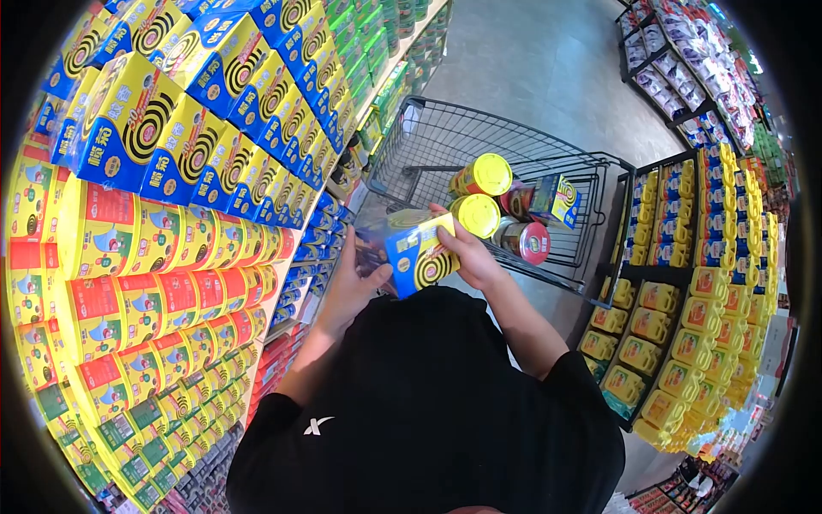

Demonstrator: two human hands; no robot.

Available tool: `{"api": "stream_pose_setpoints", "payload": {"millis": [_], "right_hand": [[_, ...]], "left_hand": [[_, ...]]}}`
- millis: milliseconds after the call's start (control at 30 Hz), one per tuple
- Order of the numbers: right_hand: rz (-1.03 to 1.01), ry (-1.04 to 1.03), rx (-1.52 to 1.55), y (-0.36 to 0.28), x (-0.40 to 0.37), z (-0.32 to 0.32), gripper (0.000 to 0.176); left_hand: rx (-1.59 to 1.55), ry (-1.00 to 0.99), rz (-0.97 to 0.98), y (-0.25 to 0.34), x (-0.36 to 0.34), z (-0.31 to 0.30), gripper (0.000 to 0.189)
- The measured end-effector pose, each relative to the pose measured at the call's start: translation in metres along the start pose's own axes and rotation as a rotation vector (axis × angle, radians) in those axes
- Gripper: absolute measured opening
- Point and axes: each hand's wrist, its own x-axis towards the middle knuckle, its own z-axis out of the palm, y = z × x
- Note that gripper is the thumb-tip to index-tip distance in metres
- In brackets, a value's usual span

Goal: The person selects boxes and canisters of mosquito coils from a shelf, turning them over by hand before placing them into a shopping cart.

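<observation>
A blue and yellow mosquito coil box [419, 257] with a black spiral printed on it is held up in front of my chest, slightly tilted. My right hand [467, 250] grips its right end, with the thumb on the printed face. Around the left end curls my left hand [353, 278], thumb along the box's darker, slightly blurred side. Just beyond the box, inside the wire shopping cart [514, 137], stand two tubs with yellow lids, a far tub [490, 174] and a near tub [476, 216].
The cart also carries a pink-lidded tub [524, 242] and another blue and yellow box [556, 200]. On my left, shelves hold stacked coil boxes [184, 146] above rows of yellow and red tubs [103, 308]. Yellow jugs [658, 297] fill a rack on the right.
</observation>
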Motion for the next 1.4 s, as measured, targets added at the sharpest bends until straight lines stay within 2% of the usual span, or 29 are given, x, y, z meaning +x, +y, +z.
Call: {"api": "stream_pose_setpoints", "payload": {"millis": [67, 167, 367, 467, 567, 767, 900, 1000, 1033, 1167, 1267, 1300, 1333, 1400], "right_hand": [[-0.018, 0.015, -0.075, -0.003, -0.003, 0.010, 0.061], [-0.030, 0.017, -0.141, -0.007, -0.006, 0.018, 0.063], [-0.023, -0.008, -0.182, -0.017, -0.010, 0.023, 0.065], [-0.029, -0.058, -0.327, -0.022, -0.007, 0.017, 0.068], [-0.012, -0.089, -0.333, -0.025, -0.006, 0.017, 0.073], [0.019, -0.145, -0.331, -0.024, 0.001, 0.012, 0.083], [0.114, -0.108, -0.080, -0.018, 0.006, 0.010, 0.081], [0.007, -0.145, -0.069, -0.002, 0.014, -0.004, 0.075], [-0.010, -0.124, -0.041, 0.000, 0.015, -0.008, 0.072], [-0.146, -0.155, 0.028, -0.006, 0.016, -0.012, 0.071], [-0.179, -0.147, 0.142, -0.032, 0.019, 0.001, 0.073], [-0.216, -0.143, 0.154, -0.041, 0.024, 0.006, 0.076], [-0.290, -0.142, 0.095, -0.054, 0.032, 0.009, 0.080], [-0.474, -0.210, 0.019, -0.092, 0.056, 0.021, 0.080]], "left_hand": [[0.049, -0.004, -0.022, -0.011, 0.002, -0.004, 0.115], [-0.005, -0.030, 0.050, -0.005, 0.004, -0.001, 0.119], [-0.164, 0.008, 0.015, -0.010, 0.002, -0.005, 0.111], [-0.237, 0.024, 0.032, -0.006, 0.000, -0.002, 0.104], [-0.214, 0.031, 0.035, -0.008, 0.002, -0.005, 0.100], [0.000, 0.086, 0.084, -0.007, 0.003, -0.006, 0.096], [0.270, 0.091, 0.239, -0.003, 0.009, -0.001, 0.094], [0.470, 0.129, 0.379, 0.004, 0.011, 0.006, 0.096], [0.570, 0.115, 0.365, 0.010, 0.009, 0.005, 0.101], [0.664, 0.091, 0.458, 0.043, 0.003, 0.008, 0.106], [0.685, 0.249, 0.683, 0.047, 0.003, -0.004, 0.100], [0.668, 0.351, 0.709, 0.045, 0.003, -0.009, 0.088], [0.489, 0.414, 0.639, 0.047, 0.001, -0.012, 0.084], [0.128, 0.518, 0.495, 0.049, -0.006, -0.016, 0.077]]}}
